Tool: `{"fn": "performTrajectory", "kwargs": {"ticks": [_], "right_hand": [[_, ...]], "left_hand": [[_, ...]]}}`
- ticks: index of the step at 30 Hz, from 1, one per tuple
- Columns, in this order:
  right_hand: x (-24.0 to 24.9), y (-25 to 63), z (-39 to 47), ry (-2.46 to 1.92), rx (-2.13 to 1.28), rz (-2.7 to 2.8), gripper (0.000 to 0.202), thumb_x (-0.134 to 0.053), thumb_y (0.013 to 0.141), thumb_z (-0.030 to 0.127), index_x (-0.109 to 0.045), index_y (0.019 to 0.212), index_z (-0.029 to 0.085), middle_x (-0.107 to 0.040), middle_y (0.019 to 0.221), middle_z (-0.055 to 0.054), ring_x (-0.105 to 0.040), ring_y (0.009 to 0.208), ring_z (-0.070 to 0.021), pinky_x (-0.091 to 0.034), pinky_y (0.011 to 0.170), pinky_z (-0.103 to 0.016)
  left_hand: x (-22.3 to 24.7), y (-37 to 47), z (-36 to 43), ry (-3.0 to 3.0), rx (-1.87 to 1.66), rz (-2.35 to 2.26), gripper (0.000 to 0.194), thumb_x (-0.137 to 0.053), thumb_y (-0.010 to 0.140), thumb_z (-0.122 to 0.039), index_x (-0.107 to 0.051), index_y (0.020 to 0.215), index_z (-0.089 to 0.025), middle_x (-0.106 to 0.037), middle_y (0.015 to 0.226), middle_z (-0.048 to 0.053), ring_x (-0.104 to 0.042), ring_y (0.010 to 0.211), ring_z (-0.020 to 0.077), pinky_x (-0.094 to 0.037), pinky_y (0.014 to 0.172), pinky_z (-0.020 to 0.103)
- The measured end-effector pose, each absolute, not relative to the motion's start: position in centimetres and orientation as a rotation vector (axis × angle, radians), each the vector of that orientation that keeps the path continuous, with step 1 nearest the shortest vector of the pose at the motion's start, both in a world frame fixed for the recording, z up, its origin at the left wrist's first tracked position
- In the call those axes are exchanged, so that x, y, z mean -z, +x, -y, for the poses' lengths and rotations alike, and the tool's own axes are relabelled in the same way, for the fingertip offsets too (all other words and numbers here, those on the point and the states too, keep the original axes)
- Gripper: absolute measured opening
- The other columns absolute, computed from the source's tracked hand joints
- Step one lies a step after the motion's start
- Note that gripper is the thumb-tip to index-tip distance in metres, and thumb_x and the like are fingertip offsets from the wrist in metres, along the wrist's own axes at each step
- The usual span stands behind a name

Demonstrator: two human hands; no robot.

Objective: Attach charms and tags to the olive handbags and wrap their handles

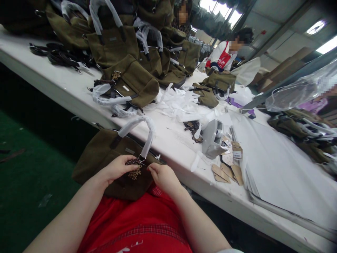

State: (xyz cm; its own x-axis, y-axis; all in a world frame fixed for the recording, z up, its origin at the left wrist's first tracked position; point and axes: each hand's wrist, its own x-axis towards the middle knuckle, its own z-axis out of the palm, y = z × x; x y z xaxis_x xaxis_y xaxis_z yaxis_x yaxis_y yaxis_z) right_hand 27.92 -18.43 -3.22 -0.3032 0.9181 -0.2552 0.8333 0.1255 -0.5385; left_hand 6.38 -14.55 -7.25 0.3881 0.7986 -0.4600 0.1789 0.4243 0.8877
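An olive handbag [97,154] leans between my body and the table's front edge, its handle [150,133] wrapped in white film. At the handle's base hangs a leopard-print charm [135,173] with a dark braided cord. My left hand [119,168] is closed on the charm's cord, thumb and fingers pinched together over the bag's front. Just to the right, my right hand [163,174] pinches something small and thin beside the handle ring; its fingertips hide most of it.
Olive handbags [113,44] are piled along the table's back left, near dark straps [61,58]. White film scraps [179,102], a grey tape dispenser [212,138] and cardboard tags [228,173] lie on the white table [279,165]. A co-worker [223,56] stands across it.
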Motion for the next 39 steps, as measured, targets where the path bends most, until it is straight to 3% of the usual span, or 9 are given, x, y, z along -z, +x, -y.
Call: {"fn": "performTrajectory", "kwargs": {"ticks": [8,15,24,32,39], "right_hand": [[4.3,26.9,18.2,-1.728,-0.935,2.189,0.027,-0.043,0.098,0.031,-0.068,0.093,0.024,-0.072,0.085,-0.004,-0.065,0.078,-0.0179,-0.038,0.066,-0.024],[4.6,25.9,18.2,-1.656,-1.042,2.047,0.035,-0.037,0.100,0.032,-0.064,0.082,0.020,-0.067,0.074,-0.002,-0.058,0.065,-0.0135,-0.038,0.063,-0.022],[5.7,25.1,18.0,-1.665,-1.053,1.898,0.037,-0.039,0.099,0.034,-0.060,0.071,0.020,-0.062,0.064,-0.001,-0.055,0.059,-0.0138,-0.037,0.058,-0.023],[5.8,24.8,18.2,-1.659,-1.097,1.810,0.035,-0.043,0.096,0.032,-0.061,0.069,0.020,-0.060,0.057,0.000,-0.053,0.056,-0.0141,-0.036,0.054,-0.023],[5.3,25.5,17.9,-1.652,-1.067,1.887,0.032,-0.043,0.097,0.032,-0.065,0.076,0.021,-0.066,0.068,-0.002,-0.057,0.060,-0.0143,-0.039,0.059,-0.023]], "left_hand": [[7.1,6.5,14.7,1.098,-0.533,-1.108,0.037,-0.076,0.068,-0.037,-0.070,0.096,-0.013,-0.074,0.091,0.008,-0.067,0.084,0.0232,-0.051,0.079,0.035],[7.4,7.5,14.8,1.135,-0.622,-1.154,0.044,-0.069,0.075,-0.049,-0.070,0.101,-0.014,-0.074,0.098,0.009,-0.067,0.094,0.0272,-0.051,0.085,0.039],[8.2,7.7,15.1,1.425,-0.749,-1.308,0.034,-0.060,0.083,-0.043,-0.063,0.106,-0.018,-0.072,0.100,0.007,-0.066,0.093,0.0237,-0.051,0.088,0.037],[8.0,7.7,15.4,1.708,-0.838,-1.466,0.023,-0.058,0.084,-0.037,-0.068,0.096,-0.020,-0.071,0.101,0.006,-0.064,0.097,0.0233,-0.048,0.092,0.036],[8.6,7.8,15.4,1.606,-0.834,-1.463,0.024,-0.057,0.085,-0.036,-0.069,0.097,-0.020,-0.073,0.099,0.005,-0.066,0.095,0.0224,-0.050,0.089,0.033]]}}
